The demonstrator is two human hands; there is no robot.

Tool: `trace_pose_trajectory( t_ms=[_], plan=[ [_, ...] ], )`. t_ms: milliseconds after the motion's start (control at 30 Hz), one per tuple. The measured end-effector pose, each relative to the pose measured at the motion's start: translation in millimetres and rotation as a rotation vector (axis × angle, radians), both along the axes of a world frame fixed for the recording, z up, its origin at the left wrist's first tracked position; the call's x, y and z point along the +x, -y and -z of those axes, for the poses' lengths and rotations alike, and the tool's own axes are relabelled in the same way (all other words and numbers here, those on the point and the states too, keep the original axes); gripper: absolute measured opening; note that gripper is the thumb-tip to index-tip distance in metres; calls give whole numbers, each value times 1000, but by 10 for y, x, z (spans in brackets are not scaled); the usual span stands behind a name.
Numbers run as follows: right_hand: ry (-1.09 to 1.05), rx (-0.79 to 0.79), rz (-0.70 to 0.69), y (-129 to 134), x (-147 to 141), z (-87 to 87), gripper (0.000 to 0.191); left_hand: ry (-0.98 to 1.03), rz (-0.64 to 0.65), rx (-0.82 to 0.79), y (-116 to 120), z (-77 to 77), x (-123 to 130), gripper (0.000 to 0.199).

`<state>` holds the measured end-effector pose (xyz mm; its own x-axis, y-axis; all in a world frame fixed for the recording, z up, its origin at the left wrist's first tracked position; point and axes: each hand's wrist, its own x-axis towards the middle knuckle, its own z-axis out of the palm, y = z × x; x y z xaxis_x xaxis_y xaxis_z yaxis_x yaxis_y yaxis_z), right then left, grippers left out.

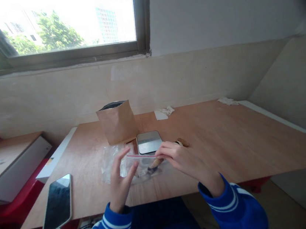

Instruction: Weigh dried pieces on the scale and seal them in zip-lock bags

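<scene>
A smartphone (57, 205) lies at the near left edge of the wooden table (229, 146). The left hand (121, 181) is open with fingers spread, touching a clear zip bag (137, 164). The right hand (179, 159) pinches the bag's red-striped top edge. Just beyond sit a small digital scale (149, 142) and an open brown paper bag (117, 122).

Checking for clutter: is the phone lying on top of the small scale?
No: the phone lies screen-up at the table's near left corner, well apart from the scale, which sits beside the brown paper bag.
</scene>
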<state>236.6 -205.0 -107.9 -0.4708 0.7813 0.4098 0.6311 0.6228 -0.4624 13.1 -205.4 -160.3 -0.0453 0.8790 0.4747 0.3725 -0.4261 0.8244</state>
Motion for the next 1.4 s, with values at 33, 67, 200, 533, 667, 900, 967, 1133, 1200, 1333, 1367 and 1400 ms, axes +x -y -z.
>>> trace_pose_trajectory(
  t_ms=[33, 67, 200, 533, 667, 900, 967, 1133, 1200, 1333, 1367, 1400],
  plan=[
    [14, -14, 0, 1, -2, -11, 20, -22, 70, -53, -30, -19, -5, 26],
    [16, -30, 3, 4, -3, -19, 21, -23, 122, -102, -52, -22, -6, 19],
    [-59, -112, -4, 22, 1, -32, 21, 79, 153, -171, -58, 27, 24, 19],
    [-306, -154, -38, -62, -170, -16, 10, 123, 168, -176, 1, 62, 82, 16],
    [-265, -81, 4, -102, -222, 61, 13, 132, 155, -170, 22, 0, 114, 16],
    [106, 161, 166, -101, -366, 195, 24, 88, 137, -131, 26, -88, 274, 15],
    [168, 211, 194, -107, -399, 223, 22, 107, 92, -131, 4, -62, 298, 14],
    [-15, 122, 112, -129, -370, 244, 10, 177, 56, -145, -30, -40, 286, 15],
    [-81, 66, 72, -140, -321, 246, 11, 209, 63, -144, -33, -52, 276, 14],
    [-94, 17, 15, -163, -226, 267, 17, 222, 65, -143, -38, -59, 275, 14],
    [-99, 13, 6, -168, -210, 273, 17, 217, 65, -142, -40, -54, 276, 14],
    [-106, 9, 2, -172, -198, 280, 17, 209, 65, -140, -44, -48, 278, 14]
  ],
)
